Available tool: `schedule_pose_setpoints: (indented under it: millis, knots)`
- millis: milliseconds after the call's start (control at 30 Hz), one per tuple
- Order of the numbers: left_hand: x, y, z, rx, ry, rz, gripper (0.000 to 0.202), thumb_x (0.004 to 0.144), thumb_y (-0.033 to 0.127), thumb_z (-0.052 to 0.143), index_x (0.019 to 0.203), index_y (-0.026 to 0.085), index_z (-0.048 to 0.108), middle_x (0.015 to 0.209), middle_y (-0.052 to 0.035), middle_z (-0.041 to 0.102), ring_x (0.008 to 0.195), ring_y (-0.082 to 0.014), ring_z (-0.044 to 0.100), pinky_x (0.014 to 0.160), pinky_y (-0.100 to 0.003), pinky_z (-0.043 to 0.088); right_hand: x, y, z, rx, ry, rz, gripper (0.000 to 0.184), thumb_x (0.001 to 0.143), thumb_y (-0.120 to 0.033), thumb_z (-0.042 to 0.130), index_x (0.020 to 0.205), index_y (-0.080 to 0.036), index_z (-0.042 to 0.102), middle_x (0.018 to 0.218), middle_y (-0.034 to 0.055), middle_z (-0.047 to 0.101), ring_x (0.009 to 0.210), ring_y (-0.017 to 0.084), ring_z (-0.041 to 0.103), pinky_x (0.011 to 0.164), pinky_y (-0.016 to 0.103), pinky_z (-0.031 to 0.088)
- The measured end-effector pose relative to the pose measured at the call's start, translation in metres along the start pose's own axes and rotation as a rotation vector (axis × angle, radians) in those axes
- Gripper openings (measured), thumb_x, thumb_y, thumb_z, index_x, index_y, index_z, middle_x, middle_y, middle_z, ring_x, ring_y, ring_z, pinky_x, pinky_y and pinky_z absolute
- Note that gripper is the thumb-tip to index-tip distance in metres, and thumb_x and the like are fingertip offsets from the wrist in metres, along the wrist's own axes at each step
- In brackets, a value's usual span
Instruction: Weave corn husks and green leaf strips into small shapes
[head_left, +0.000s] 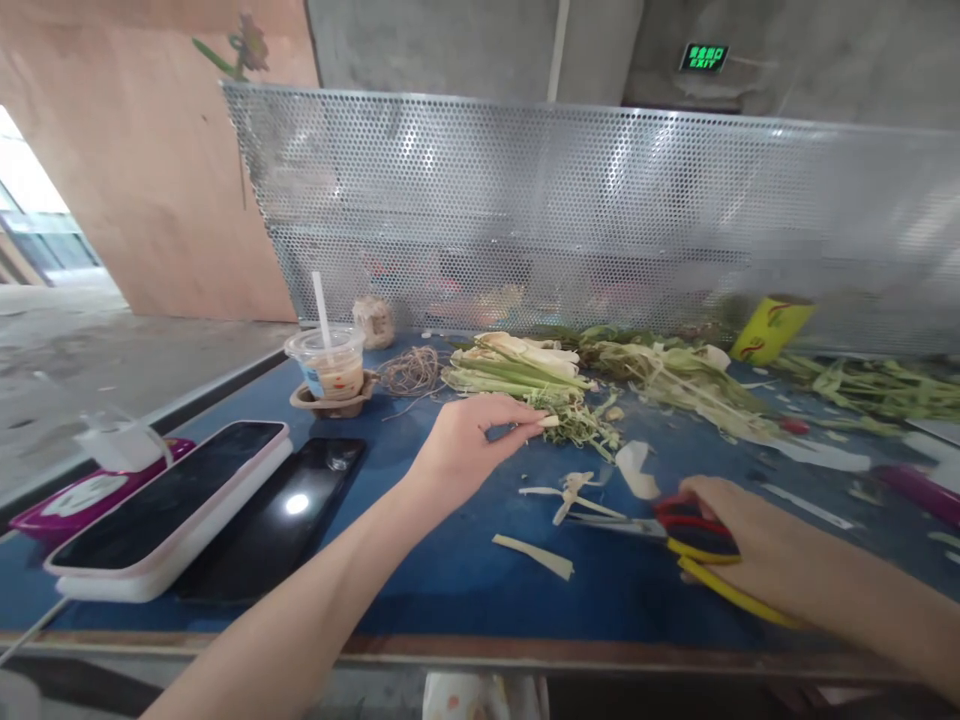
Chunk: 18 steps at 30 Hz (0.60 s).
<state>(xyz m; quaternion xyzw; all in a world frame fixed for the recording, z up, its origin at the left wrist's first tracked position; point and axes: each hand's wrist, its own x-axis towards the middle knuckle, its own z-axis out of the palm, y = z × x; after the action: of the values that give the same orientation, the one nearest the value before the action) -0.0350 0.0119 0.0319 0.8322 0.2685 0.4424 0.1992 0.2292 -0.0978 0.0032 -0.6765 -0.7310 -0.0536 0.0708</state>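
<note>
My left hand (469, 440) reaches over the blue table (450, 570), its fingers pinched on the end of a pale green stalk (553, 419) at the near edge of a pile of trimmed stalks (525, 375). My right hand (757, 545) lies at the right, fingers curled over the red and yellow handles of a pair of scissors (679, 535). The scissors rest flat on the table with their blades pointing left. Cut pale scraps (574, 492) lie between the two hands.
Two phones (172, 505) (281, 515) lie at the left, beside a pink tray (82, 495). A plastic cup with a straw (328, 365) stands behind them, near a twine coil (412, 372). More green stalks (675, 375) and a yellow cup (771, 328) sit before a perforated metal screen (600, 210).
</note>
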Motion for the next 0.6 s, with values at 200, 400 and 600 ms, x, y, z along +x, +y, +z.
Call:
schedule_pose_setpoints:
  millis: [200, 400, 600]
  knots:
    - [-0.001, 0.0, 0.002, -0.045, -0.093, -0.109, 0.015, 0.073, 0.024, 0.061, 0.086, 0.022, 0.069, 0.084, -0.0017, 0.069, 0.075, -0.0135, 0.062, 0.062, -0.023, 0.048, 0.01, 0.011, -0.001, 0.224, -0.147, -0.099, 0.028, 0.067, -0.022, 0.058, 0.095, -0.025, 0.056, 0.096, 0.0035, 0.059, 0.08, 0.017, 0.061, 0.068, 0.026, 0.049]
    - [-0.007, 0.007, 0.013, -0.183, -0.322, -0.054, 0.016, 0.076, 0.026, 0.058, 0.087, 0.017, 0.067, 0.081, -0.0037, 0.067, 0.071, -0.011, 0.059, 0.058, -0.019, 0.045, 0.003, -0.012, -0.014, 0.17, -0.024, -0.172, 0.016, 0.076, -0.031, 0.054, 0.09, -0.024, 0.057, 0.095, 0.0041, 0.059, 0.09, 0.018, 0.057, 0.077, 0.031, 0.047]
    - [-0.008, -0.002, 0.025, 0.002, -0.457, 0.082, 0.017, 0.08, 0.02, 0.053, 0.09, 0.015, 0.066, 0.088, -0.0051, 0.066, 0.085, -0.0127, 0.059, 0.078, -0.024, 0.045, 0.009, -0.067, 0.007, 0.131, 0.122, -0.386, 0.021, 0.072, -0.027, 0.062, 0.091, -0.019, 0.059, 0.094, 0.0081, 0.061, 0.087, 0.023, 0.057, 0.075, 0.038, 0.047]
